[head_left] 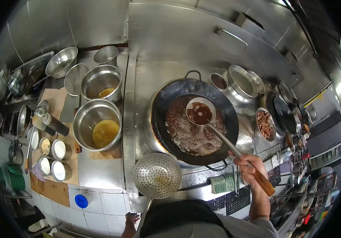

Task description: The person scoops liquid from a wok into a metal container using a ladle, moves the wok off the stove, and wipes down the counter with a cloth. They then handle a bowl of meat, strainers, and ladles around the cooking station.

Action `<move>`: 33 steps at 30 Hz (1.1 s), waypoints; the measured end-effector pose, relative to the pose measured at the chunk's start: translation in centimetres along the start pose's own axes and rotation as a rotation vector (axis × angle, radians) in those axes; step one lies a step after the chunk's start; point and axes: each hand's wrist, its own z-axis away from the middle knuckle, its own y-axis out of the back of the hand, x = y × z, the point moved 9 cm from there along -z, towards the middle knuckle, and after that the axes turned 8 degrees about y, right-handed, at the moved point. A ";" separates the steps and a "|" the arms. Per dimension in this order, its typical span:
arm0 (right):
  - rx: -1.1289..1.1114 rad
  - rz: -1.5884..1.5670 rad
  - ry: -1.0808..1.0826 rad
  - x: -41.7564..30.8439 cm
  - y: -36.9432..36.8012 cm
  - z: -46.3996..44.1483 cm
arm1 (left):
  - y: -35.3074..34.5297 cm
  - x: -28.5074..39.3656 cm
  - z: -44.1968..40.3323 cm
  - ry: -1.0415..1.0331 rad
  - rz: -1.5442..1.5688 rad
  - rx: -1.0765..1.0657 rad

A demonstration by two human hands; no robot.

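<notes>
My right hand is closed round the long handle of a ladle, whose wooden end sticks out below my fist. The ladle's bowl holds brown liquid and sits over a large black wok of bubbling dark brown liquid. Low in the view, my left hand is close beside the handle of a perforated skimmer. Its fingers show only small and partly, so I cannot tell whether they grip that handle. The skimmer's round bowl lies over the stove's front edge, left of the wok.
Two steel pots with yellow liquid stand left of the wok, near a strainer. Farther left are squeeze bottles and several seasoning containers. At right stand a bowl of meat pieces and metal bowls. A green cloth hangs in front.
</notes>
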 end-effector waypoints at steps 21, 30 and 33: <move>-0.250 0.173 -0.254 4.7 -9.5 0.5 | -3.7 -10.0 3.8 -0.298 0.524 -0.060; -0.444 0.561 -0.285 14.0 -14.1 -7.3 | -3.1 -13.9 2.6 -0.162 0.462 0.068; -0.493 0.839 -0.133 15.9 -15.1 -8.2 | -2.8 -15.5 3.1 -0.160 0.473 0.104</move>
